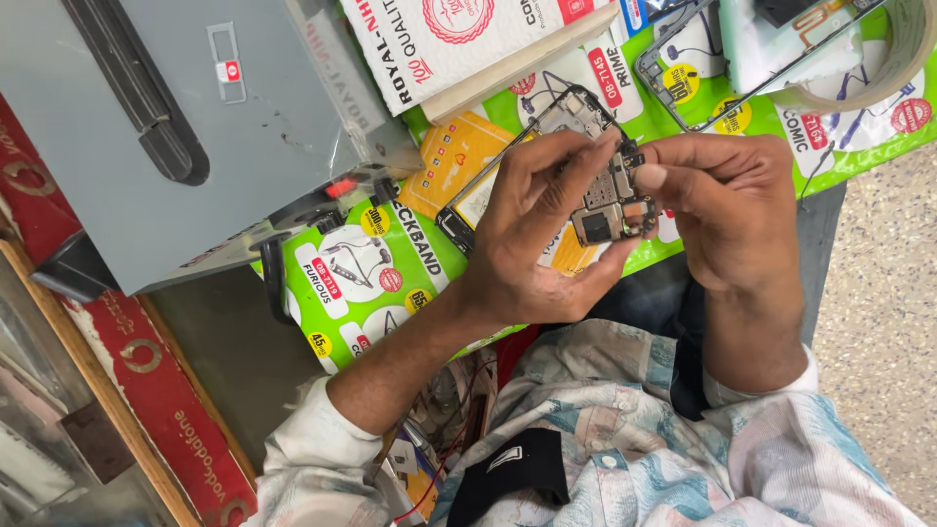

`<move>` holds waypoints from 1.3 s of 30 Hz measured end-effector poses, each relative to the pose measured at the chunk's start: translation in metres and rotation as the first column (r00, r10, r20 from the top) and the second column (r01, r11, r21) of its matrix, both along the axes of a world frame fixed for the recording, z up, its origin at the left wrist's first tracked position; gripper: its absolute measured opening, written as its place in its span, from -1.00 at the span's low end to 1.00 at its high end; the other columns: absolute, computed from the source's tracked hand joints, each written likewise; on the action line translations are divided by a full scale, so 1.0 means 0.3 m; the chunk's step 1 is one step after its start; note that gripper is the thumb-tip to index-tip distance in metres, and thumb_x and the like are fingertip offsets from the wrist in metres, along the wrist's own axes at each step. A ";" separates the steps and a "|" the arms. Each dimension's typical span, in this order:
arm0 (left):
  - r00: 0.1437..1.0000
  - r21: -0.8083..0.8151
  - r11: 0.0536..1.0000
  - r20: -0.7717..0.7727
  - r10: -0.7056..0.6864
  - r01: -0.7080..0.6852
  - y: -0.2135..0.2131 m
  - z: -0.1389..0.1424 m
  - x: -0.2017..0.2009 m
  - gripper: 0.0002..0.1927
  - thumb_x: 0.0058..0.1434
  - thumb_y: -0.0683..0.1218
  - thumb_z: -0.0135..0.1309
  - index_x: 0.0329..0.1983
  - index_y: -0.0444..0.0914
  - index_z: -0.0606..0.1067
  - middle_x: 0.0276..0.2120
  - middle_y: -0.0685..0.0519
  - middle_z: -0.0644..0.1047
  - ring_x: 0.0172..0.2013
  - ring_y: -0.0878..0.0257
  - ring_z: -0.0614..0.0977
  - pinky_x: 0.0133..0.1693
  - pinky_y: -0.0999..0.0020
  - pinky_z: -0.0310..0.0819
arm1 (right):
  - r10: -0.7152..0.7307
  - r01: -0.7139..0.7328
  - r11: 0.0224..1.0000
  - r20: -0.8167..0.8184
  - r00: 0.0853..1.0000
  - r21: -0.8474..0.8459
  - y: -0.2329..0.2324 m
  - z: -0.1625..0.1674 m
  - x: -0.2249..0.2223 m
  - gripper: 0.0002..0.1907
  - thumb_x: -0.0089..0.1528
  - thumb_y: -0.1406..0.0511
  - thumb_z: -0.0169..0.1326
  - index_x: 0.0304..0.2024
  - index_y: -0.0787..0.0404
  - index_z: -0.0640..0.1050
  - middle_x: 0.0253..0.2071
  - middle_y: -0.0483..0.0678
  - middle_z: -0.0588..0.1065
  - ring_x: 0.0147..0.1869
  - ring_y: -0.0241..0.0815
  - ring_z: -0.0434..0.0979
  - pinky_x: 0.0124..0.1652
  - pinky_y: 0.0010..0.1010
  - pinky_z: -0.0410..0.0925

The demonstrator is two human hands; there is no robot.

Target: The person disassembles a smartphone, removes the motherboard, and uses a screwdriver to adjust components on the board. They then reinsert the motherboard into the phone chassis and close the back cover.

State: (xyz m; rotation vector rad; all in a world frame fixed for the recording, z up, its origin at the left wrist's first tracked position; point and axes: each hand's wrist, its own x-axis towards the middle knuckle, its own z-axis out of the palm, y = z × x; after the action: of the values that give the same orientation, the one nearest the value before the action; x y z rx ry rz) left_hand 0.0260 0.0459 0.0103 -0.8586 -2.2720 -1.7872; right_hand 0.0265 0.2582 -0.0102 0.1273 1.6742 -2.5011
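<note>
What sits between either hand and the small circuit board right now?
Nothing visible. The left hand and right hand both already pinch the circuit board directly, holding it above the opened phone on the green mat.

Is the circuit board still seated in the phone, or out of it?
Out: both hands pinch the circuit board above the opened phone.

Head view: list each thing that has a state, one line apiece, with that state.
Left hand: closed around the opened phone, gripping it.
Right hand: fingers pinched on the circuit board.
Opened phone: back off, insides showing, held above the green sheet.
Circuit board: bare, held between both hands.
Phone frame: empty, lying on the green sheet.
Tape roll: lying flat.
</note>
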 end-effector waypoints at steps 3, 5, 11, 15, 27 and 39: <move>0.999 0.014 1.000 0.042 -0.005 0.004 -0.015 0.014 -0.006 -0.19 0.21 -0.15 0.43 0.44 -0.27 0.27 0.23 -0.04 0.32 0.18 0.23 0.49 0.21 0.43 0.48 | -0.032 0.033 0.999 0.025 0.999 -0.026 -0.007 0.011 0.015 -0.87 0.36 0.53 0.15 -0.08 0.58 0.62 -0.30 0.07 0.58 -0.33 -0.34 0.48 -0.26 -0.61 0.32; 0.998 0.010 1.000 0.059 0.007 -0.007 -0.028 0.018 -0.006 -0.19 0.16 -0.10 0.41 0.43 -0.29 0.29 0.21 -0.06 0.37 0.19 0.21 0.50 0.24 0.38 0.45 | -0.061 0.060 0.998 0.021 0.998 0.022 -0.020 0.030 0.026 -0.87 0.38 0.52 0.14 -0.06 0.57 0.61 -0.30 0.05 0.57 -0.35 -0.36 0.45 -0.29 -0.62 0.30; 0.835 0.555 0.824 0.396 -0.382 0.113 -0.031 -0.018 -0.011 -0.27 0.47 0.23 0.09 0.47 -0.37 0.31 0.13 0.00 0.42 -0.01 0.24 0.47 0.11 0.37 0.36 | -0.062 0.165 0.901 -0.256 0.965 0.401 -0.072 0.105 0.034 -0.89 0.34 0.46 0.13 -0.11 0.42 0.59 -0.23 -0.01 0.57 -0.24 -0.33 0.57 -0.19 -0.57 0.44; 0.576 0.865 0.502 0.407 -0.709 0.006 -0.013 -0.054 0.008 -0.30 0.57 0.29 -0.24 0.41 -0.39 0.28 0.17 -0.06 0.46 -0.10 0.18 0.49 -0.02 0.28 0.36 | -0.099 0.422 0.774 -0.568 0.817 0.471 -0.103 0.131 0.022 -0.75 0.35 0.51 0.38 -0.02 0.41 0.55 -0.10 0.07 0.50 -0.13 -0.28 0.52 -0.16 -0.57 0.41; 0.334 0.935 0.355 0.337 -0.880 -0.006 -0.022 -0.089 0.039 -0.15 0.61 0.42 -0.50 0.39 -0.41 0.32 0.12 -0.14 0.45 -0.11 0.11 0.50 0.03 0.21 0.37 | -0.111 0.350 0.798 -0.452 0.885 0.490 -0.072 0.122 0.039 -0.86 0.38 0.42 0.26 -0.02 0.36 0.63 -0.06 0.07 0.55 -0.04 -0.24 0.59 -0.08 -0.60 0.42; 0.440 0.860 0.494 0.395 -0.806 0.132 -0.019 -0.078 0.026 -0.30 0.60 0.30 -0.28 0.42 -0.38 0.23 0.04 -0.11 0.45 -0.03 0.12 0.48 0.02 0.19 0.34 | -0.133 0.185 0.961 -0.243 0.961 0.206 -0.078 0.130 0.024 -0.76 0.28 0.53 0.24 0.00 0.45 0.56 -0.01 0.09 0.53 -0.14 -0.27 0.61 -0.18 -0.59 0.50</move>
State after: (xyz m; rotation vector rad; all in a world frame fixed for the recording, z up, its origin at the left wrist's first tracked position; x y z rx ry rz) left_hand 0.0338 0.0401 -0.0129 -0.7006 -1.1064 -3.6190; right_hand 0.0336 0.2348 0.0287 -0.0026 2.1206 -2.5090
